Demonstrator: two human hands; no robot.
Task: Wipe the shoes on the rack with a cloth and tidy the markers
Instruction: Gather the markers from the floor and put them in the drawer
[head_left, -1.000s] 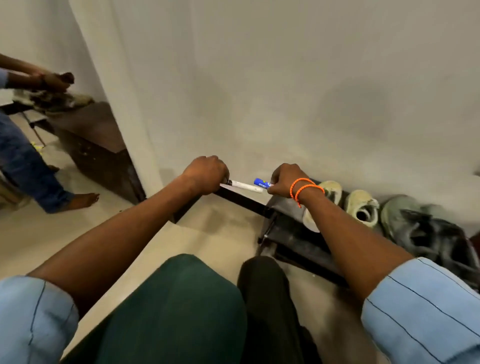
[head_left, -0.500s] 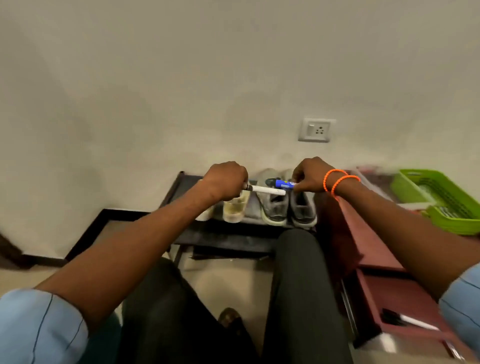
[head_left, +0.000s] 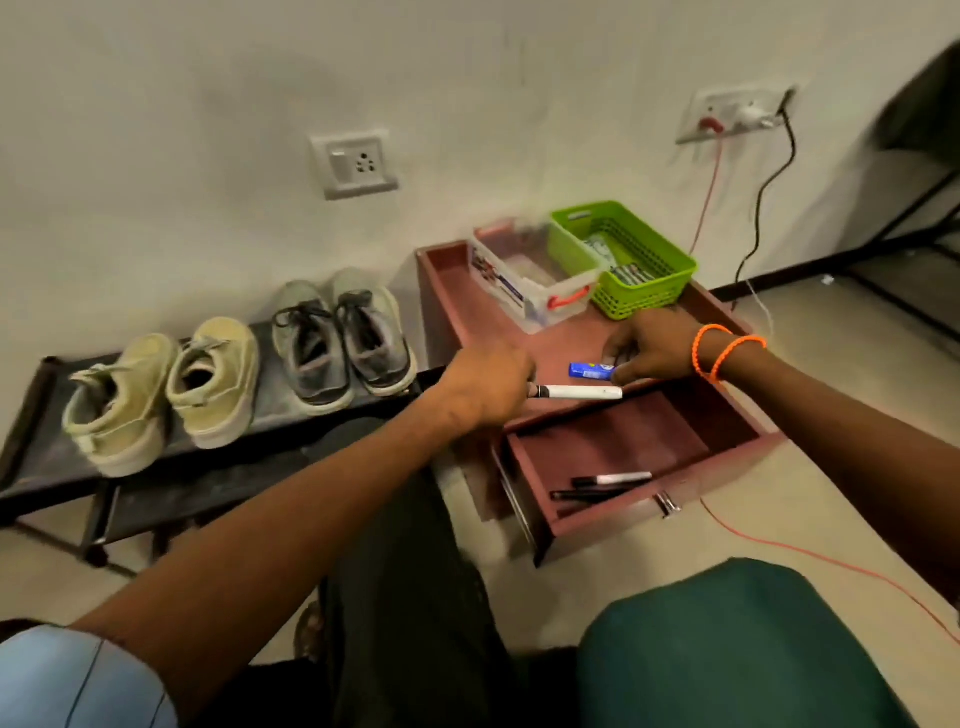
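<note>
Rack (head_left: 31, 415): four shoes (head_left: 306, 348); drawer (head_left: 613, 457): two markers (head_left: 602, 488); hands holding marker (head_left: 576, 392), cap (head_left: 589, 370).

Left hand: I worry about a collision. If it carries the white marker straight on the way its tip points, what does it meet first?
Probably the right hand holding the blue cap; depth unclear.

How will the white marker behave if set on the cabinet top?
The white marker looks round and smooth, so it probably rolls. It seems rigid and light, held by the left hand at one end. The cabinet top is rimmed, likely stopping it.
</note>
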